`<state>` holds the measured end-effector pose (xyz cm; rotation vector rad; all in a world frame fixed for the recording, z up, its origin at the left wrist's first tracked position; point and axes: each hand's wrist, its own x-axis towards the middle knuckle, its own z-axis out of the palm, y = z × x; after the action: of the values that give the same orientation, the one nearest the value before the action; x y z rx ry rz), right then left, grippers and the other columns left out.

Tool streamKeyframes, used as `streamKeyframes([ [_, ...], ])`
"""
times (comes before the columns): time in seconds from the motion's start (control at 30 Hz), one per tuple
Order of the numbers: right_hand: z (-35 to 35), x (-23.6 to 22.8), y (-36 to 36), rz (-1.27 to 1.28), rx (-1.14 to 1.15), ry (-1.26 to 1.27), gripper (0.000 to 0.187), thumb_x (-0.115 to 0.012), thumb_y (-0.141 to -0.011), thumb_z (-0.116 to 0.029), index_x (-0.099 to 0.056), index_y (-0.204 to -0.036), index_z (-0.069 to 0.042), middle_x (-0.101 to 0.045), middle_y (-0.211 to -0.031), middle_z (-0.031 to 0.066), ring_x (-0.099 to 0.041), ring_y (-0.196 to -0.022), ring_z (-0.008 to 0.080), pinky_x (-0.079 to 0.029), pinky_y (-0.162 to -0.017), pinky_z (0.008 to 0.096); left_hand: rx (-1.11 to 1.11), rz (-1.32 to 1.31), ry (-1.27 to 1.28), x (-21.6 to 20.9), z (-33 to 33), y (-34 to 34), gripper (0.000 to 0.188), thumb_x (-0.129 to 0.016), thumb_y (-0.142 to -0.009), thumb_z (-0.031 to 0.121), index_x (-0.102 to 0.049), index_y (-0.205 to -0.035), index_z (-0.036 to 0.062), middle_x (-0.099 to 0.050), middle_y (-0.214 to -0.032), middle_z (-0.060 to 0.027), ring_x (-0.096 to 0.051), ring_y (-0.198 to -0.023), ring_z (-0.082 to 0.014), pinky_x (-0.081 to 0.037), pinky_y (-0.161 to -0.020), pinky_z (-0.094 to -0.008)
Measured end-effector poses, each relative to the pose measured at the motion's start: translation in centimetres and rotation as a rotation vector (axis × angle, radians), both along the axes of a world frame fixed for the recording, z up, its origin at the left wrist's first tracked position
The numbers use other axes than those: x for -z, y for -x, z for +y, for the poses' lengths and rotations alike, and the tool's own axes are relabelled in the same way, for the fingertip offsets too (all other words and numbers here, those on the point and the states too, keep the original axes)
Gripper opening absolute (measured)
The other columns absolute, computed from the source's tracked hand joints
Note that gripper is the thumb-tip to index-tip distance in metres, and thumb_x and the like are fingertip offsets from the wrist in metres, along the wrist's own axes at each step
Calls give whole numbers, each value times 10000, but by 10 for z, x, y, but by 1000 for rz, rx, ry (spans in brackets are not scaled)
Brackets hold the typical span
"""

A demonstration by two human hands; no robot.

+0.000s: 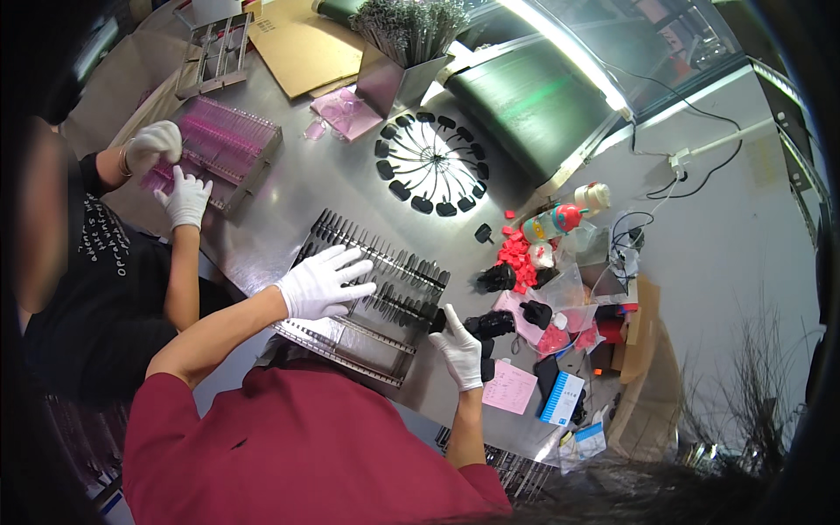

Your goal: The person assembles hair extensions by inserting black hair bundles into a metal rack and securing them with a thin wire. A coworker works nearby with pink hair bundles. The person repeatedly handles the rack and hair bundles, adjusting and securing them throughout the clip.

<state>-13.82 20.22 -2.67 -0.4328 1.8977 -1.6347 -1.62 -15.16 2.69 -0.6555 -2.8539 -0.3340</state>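
Note:
In front of me a metal rack (pixel 346 337) holds rows of thin dark, lens-like pieces (pixel 398 306) standing on edge. Over its left side my left hand (pixel 319 284), in a white glove, is spread with fingers apart, palm down above the rows. At the rack's right end my right hand (pixel 459 352), also gloved in white, has thumb and forefinger around a small black piece (pixel 437 320); its exact kind is unclear. Beyond the rack, a ring of black flat pieces (pixel 422 205) on thin wires fans around a bright centre on the table.
On the left, a co-worker's gloved hands (pixel 185 199) touch a rack of pink clear pieces (pixel 232 131). A metal box of thin clips (pixel 402 79) and a green conveyor belt (pixel 534 105) stand behind. Red bits (pixel 518 262), a bottle (pixel 551 223) and a pink paper (pixel 509 387) lie right.

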Motion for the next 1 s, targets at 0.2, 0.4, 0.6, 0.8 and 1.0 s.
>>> streamKeyframes([
  [0.2, -13, -17, 2, 306, -95, -113, 838, -886, -773, 59, -539, -1534, 4, -637, -1496, 114, -644, -1237, 111, -545, -1033, 279, 35, 51, -85, -13, 55, 27, 700, -836, -772, 390, -606, -1377, 122, -573, -1437, -156, -518, -1360, -389, -367, -1178, -599],
  [0.4, -13, -24, -4, -23, 14, -55, 801, -907, -776, 15, -555, -1496, 27, -656, -1441, 135, -624, -1329, 196, -499, -1145, 352, 101, 183, -133, 23, 92, 50, 541, -760, -836, 320, -659, -1349, 182, -634, -1426, -88, -576, -1356, -301, -431, -1177, -526],
  [0.6, -14, -42, 6, 471, 0, -139, 641, -905, -783, -73, -657, -1371, -12, -744, -1216, 126, -729, -1095, 201, -574, -997, 327, 55, 62, -89, 7, 99, 58, 531, -739, -825, 338, -659, -1345, 267, -586, -1423, -100, -508, -1402, -328, -398, -1171, -550],
  [0.8, 95, -64, 36, 355, 351, -993, 567, -718, -898, -432, -727, -1227, 29, -779, -942, 210, -772, -886, 246, -599, -852, 363, 76, 73, -76, 13, 95, 58, 517, -718, -813, 242, -677, -1328, 269, -581, -1376, -118, -518, -1367, -341, -399, -1161, -550],
  [1.0, 107, 2, 30, 271, 73, -1539, 728, -432, -1046, -630, -667, -1319, 2, -759, -1131, 274, -741, -1089, 399, -560, -957, 519, 84, 66, -76, 15, 95, 59, 432, -628, -915, 220, -670, -1342, 271, -606, -1376, -87, -517, -1401, -307, -366, -1212, -529],
])
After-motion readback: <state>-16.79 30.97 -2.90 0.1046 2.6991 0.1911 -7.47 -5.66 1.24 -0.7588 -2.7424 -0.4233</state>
